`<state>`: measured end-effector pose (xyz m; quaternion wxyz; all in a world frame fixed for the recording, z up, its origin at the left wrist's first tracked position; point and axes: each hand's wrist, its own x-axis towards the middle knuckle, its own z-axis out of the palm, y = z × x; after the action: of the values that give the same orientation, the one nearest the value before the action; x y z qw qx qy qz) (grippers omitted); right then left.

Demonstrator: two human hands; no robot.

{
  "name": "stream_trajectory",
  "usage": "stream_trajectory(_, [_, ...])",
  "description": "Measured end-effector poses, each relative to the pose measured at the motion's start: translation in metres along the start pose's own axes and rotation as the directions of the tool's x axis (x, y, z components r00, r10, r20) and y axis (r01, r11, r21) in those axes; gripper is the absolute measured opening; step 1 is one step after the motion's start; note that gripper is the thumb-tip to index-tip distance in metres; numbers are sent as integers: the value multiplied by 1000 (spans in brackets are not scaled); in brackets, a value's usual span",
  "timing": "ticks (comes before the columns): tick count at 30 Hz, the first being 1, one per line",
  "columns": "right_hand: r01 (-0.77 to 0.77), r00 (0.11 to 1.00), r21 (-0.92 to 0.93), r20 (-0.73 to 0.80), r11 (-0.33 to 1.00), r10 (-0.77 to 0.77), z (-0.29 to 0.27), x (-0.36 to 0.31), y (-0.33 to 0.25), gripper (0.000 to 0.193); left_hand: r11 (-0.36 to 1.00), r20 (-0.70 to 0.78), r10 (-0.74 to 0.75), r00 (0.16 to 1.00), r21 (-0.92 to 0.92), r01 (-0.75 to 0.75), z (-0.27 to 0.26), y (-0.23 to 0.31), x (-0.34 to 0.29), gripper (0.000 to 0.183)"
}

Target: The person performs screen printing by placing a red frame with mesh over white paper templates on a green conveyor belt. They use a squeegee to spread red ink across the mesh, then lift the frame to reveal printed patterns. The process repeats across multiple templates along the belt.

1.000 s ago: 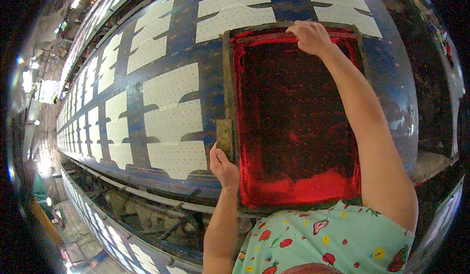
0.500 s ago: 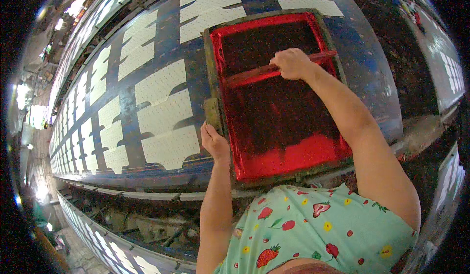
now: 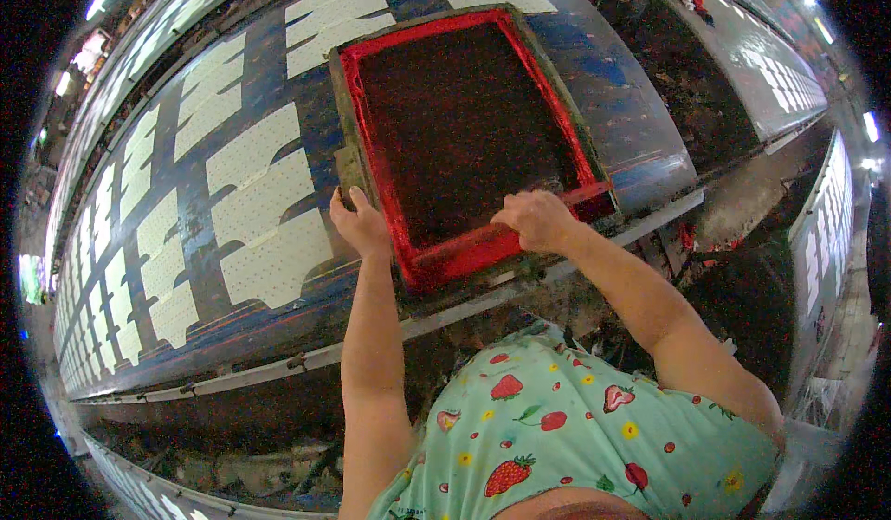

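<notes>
My right hand (image 3: 538, 222) is closed around the top edge of a long red-stained squeegee (image 3: 455, 254), which lies across the near end of a screen-printing frame (image 3: 345, 102). Red ink lines the inner borders of this frame, and its dark mesh (image 3: 459, 130) fills the middle. At the frame's left side, my left hand (image 3: 363, 227) is beside the lower end of a small wooden block (image 3: 349, 169), thumb and fingers apart. The frame rests flat on a long blue-stained printing table (image 3: 316, 144). What lies under the mesh is hidden.
Rows of pale, dotted cut fabric pieces (image 3: 264, 204) lie on the table to the left and beyond the frame. A metal rail (image 3: 251, 381) runs along the table's near edge, close to my body. Another long table (image 3: 742, 56) stands at the far right, across a dark gap.
My right hand has drawn the squeegee toward me, from the upper part of the mesh to the near end. The view has shifted, and my left hand stays by the block with its fingers wider apart.
</notes>
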<state>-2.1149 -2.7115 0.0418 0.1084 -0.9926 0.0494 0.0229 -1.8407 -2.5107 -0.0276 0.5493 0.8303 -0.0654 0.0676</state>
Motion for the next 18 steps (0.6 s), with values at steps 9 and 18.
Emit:
stream_trajectory(9, [59, 981, 12, -185, 998, -55, 19, -66, -31, 52, 974, -27, 154, 988, 170, -148, 4, 5, -4, 70])
stream_trajectory(18, [25, 863, 322, -485, 946, 142, 10, -145, 65, 42, 832, 43, 128, 991, 539, -131, 10, -14, 12, 74])
